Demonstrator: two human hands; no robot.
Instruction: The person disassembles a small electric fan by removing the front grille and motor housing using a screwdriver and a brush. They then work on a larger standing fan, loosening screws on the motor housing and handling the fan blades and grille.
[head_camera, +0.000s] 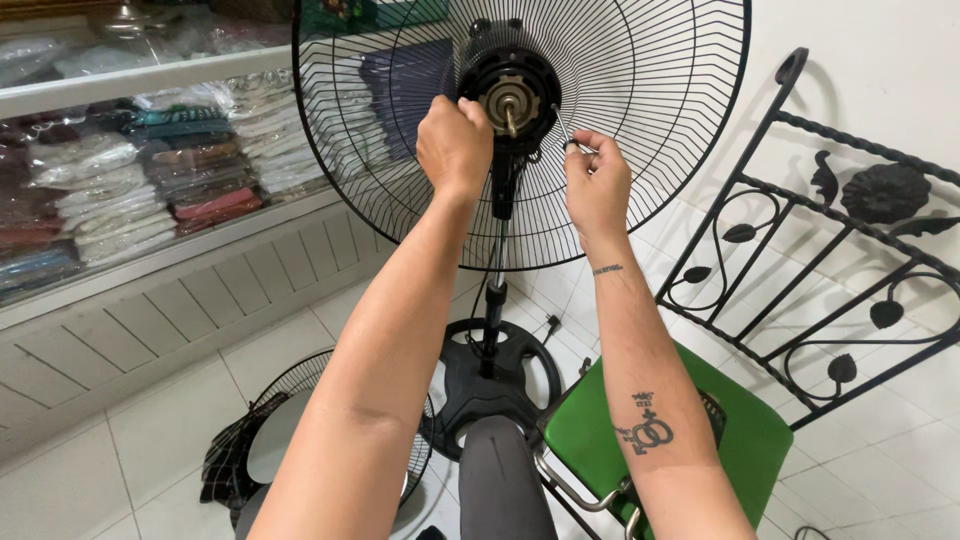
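White tiled floor (160, 420) underfoot; green stool (600, 430) at five o'clock, detached grille (290, 400) at seven. Further out — left hand (455, 145) fisted against the fan motor (510, 85), right hand (597, 180) pinching a thin screwdriver (562, 125) just right of it. Rear guard (640, 130) behind, at twelve.

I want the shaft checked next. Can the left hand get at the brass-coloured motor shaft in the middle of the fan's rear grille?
Probably yes: the left hand is beside the brass-coloured motor shaft, and nothing covers it.

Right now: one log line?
left hand: gripping fan motor | right hand: holding screwdriver | rear grille: mounted
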